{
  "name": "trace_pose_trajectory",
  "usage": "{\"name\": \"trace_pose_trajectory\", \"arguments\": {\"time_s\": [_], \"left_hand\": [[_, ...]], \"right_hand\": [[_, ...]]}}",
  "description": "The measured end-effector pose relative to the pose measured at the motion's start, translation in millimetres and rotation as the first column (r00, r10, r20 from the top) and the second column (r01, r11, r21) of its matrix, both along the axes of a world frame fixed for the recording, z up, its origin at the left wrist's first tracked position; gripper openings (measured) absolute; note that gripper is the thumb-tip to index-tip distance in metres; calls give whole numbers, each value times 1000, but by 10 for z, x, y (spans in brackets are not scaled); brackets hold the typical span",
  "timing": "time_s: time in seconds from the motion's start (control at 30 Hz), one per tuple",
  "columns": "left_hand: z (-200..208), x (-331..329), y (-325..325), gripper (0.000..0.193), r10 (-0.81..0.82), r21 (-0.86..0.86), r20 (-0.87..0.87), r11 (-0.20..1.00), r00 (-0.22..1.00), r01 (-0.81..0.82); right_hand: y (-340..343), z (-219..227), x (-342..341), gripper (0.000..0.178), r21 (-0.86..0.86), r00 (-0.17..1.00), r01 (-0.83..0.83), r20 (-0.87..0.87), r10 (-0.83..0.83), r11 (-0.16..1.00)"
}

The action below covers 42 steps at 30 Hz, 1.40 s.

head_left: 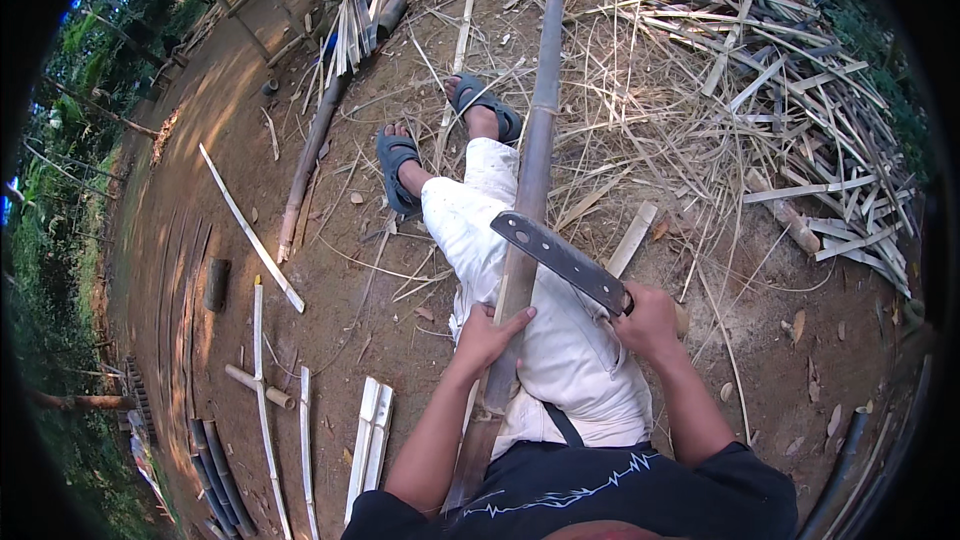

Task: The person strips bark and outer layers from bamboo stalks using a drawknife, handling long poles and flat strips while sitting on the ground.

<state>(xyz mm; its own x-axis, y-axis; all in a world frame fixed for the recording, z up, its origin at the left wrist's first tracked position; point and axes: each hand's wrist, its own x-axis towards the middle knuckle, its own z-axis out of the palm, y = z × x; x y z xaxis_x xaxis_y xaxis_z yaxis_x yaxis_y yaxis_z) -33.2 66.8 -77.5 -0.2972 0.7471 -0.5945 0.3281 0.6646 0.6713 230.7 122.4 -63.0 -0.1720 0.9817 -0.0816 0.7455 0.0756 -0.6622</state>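
Observation:
A long dark bamboo pole [546,110] runs from beside my body, across my lap and away over the ground. My left hand [490,342] is closed round it above my thigh, the thumb lying across its top. In my right hand [648,322] is a machete [565,258] with a broad dark blade pierced by several small holes. Its blade slants up and left, and the tip end overlaps the pole just beyond my left hand. Whether the edge touches the bamboo I cannot tell. My right fingers wrap the handle and hide most of it.
A large heap of split bamboo strips [780,90] lies at the far right. Another dark pole [318,155] rests left of my sandalled feet. Pale split lengths [370,440] and a short bamboo piece [262,387] lie on the left. Thin shavings litter the dirt ahead.

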Motion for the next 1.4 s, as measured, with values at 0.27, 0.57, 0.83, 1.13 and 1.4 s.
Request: {"name": "trace_pose_trajectory", "arguments": {"time_s": [0.27, 0.57, 0.83, 1.13, 1.4], "left_hand": [[804, 57, -268, 40, -7, -78, 478, 996, 878, 50], [1175, 53, -1198, 30, 177, -267, 586, 963, 791, -18], [1141, 46, -1679, 25, 264, -309, 524, 945, 810, -108], [1090, 134, -1631, 28, 106, -162, 188, 984, 976, -76], [1255, 124, -1663, 33, 195, -288, 253, 950, 948, -118]], "right_hand": [[162, 164, -126, 20, 201, 953, -295, 137, 271, 934], [941, 156, -221, 19, 110, 764, -585, 407, 500, 804], [1166, 319, -458, 30, -17, 758, -558, 397, 518, 830], [1600, 128, -449, 26, -10, 865, -376, 356, 355, 927], [1790, -92, -163, 32, -50, 920, -129, 367, 138, 990]]}}
